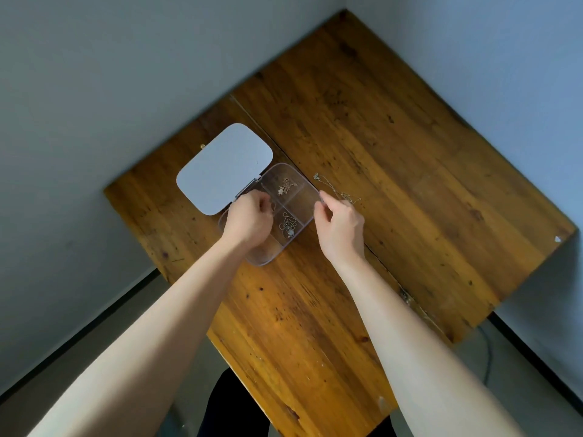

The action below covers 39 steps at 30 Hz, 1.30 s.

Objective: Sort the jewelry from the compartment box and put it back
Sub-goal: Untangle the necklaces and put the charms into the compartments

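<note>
A clear compartment box (303, 197) lies open on the wooden table (394, 159), its white lid (224, 167) folded back to the left. A gold necklace (286, 185) rests in a far compartment, and a silver necklace with a pale pendant (288, 228) in a nearer one. A thin chain (339, 192) lies on the table just right of the box. My left hand (249, 219) sits curled over the box's left compartments, hiding what is under it. My right hand (339, 227) hovers at the box's right edge, thumb and finger pinched near the chain's end.
The table stands in a corner between pale walls. Its bare wood stretches to the right and toward me. A seam runs diagonally across the tabletop past the box. A small white speck (557, 238) lies near the right corner.
</note>
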Tool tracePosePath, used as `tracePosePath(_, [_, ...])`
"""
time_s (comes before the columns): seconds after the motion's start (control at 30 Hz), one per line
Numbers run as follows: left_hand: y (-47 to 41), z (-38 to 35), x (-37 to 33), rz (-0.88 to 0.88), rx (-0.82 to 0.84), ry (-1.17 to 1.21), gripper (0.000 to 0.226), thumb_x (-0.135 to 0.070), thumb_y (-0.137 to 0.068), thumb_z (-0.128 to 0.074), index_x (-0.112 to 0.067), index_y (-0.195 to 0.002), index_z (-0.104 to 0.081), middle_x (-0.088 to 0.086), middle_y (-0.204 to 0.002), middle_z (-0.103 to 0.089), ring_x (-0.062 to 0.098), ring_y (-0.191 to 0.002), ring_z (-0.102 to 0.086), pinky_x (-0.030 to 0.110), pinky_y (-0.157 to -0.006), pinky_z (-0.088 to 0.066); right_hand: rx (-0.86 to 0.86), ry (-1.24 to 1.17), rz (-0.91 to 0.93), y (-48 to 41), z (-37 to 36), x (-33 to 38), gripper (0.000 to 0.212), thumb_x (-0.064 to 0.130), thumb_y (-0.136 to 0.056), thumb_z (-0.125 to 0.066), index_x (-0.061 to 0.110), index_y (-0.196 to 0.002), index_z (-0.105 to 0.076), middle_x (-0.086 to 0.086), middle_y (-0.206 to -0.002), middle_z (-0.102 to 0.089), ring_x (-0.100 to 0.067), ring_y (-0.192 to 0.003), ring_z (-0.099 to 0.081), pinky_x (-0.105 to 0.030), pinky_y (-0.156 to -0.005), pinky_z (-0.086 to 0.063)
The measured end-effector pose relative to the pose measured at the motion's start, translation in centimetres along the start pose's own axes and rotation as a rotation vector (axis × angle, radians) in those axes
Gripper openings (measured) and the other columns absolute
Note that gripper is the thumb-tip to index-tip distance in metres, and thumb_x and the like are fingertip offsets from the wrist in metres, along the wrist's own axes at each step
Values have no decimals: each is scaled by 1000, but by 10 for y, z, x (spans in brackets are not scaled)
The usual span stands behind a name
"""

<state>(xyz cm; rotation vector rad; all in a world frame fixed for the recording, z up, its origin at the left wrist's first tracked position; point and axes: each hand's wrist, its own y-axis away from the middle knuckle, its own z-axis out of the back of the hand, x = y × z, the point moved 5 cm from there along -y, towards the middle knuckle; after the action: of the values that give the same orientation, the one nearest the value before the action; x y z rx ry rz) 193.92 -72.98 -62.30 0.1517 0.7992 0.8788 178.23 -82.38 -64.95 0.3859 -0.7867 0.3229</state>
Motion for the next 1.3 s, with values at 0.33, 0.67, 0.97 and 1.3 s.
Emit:
tracePosePath(0.33, [45,3,-20,-259,-150,-13,19,-14,-98,-55,-12,-113,-66,6,-113,-66,15,-90,-59,23,-73,-48,116,-45,-133,8,20,-26,29,35,-102,-54,25,-128,-65,5,-121,-70,-3,-104,-60,-4,-71,-35])
tracePosePath(0.67, [89,-97,-21,-467,141,-359,37,-9,-95,-53,-6,-130,-63,15,-150,-48,31,-139,-43,37,-114,-35,-1,236,-93,-2,51,-65,37,38,-98,-60,29,-134,-58,-2,-132,-55,-13,-102,-61,-22,-73,-50])
tracePosePath(0.97, [82,-95,-24,-483,87,-414,31,-2,-91,-58,-4,-120,-69,14,-135,-62,33,-122,-58,39,-102,-48,-65,338,134,-22,39,-46,27,29,-94,-70,14,-115,-76,-7,-104,-64,-20,-91,-60,-24,-63,-51])
tracePosePath(1.3, [40,-116,-78,-440,24,-407,53,-8,-95,-54,-5,-147,-41,20,-144,-46,39,-124,-50,48,-90,-51,7,165,-9,14,99,-112,20,31,-103,-53,19,-110,-66,3,-111,-55,-8,-89,-52,-11,-72,-42])
